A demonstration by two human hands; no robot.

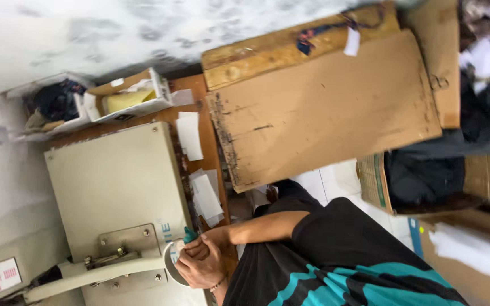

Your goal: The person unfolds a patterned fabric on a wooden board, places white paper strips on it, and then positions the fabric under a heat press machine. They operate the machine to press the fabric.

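Observation:
Both my hands are pressed together at the bottom centre of the head view, at the edge of a beige machine. My left hand, with a thin bracelet at the wrist, wraps around a white round mug. My right hand lies over it, fingers on the mug's upper side beside a small teal piece. A pale lever arm runs from the mug toward the lower left. Much of the mug is hidden by my fingers.
White paper sheets lie on the brown table beside the machine. Open white boxes stand at the wall. A worn wooden board leans to the right. Cardboard boxes with dark cloth sit on the tiled floor.

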